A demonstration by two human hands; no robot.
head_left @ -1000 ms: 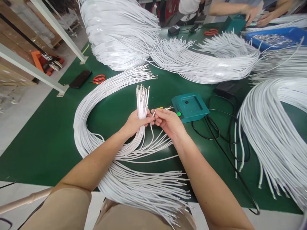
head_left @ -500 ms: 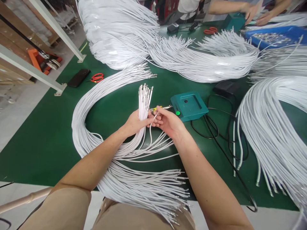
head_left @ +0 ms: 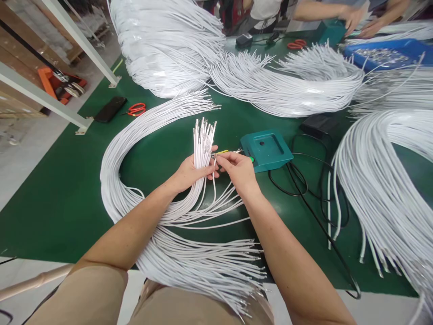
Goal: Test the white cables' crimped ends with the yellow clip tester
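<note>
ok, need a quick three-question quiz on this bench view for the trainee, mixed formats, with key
1. Multiple choice: what does the person's left hand hold?
a) a blue tray
b) a bundle of white cables
c) a pair of scissors

2. True or false: a pair of red-handled scissors lies beside the flat black object on the left side of the table.

3. Fill in the blank: the round button on the teal device, partly covered by the right hand, is ____ in colour.

Key: 1. b; 2. true; 3. green
</note>
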